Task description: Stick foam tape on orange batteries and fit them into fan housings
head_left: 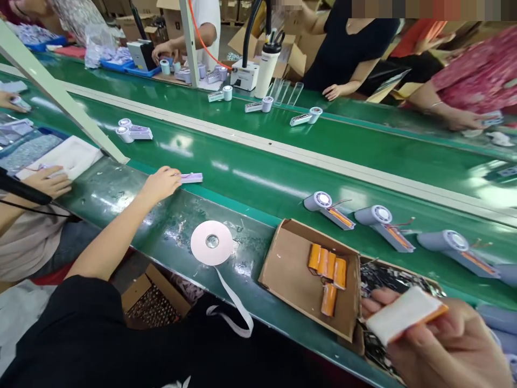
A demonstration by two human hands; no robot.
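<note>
My left hand (161,183) reaches far left across the green conveyor belt (258,178), fingers pinched on a small lilac flat part (190,178) lying on the belt. My right hand (444,345) is at the lower right, close to the camera, holding a flat white pad with an orange edge (404,313). Just left of it sits an open cardboard box (291,269) with several orange battery cells (329,269). A white tape roll (211,242) lies on the belt's near ledge, its tail hanging over the edge.
Three lilac fan bodies with orange cells (328,207) (383,223) (456,248) lie on the belt at right. More fan parts (133,131) lie further off. A white diagonal post (60,91) crosses at left. Other people's hands (48,180) (333,91) work around the line. A tray of dark parts (388,277) sits by the box.
</note>
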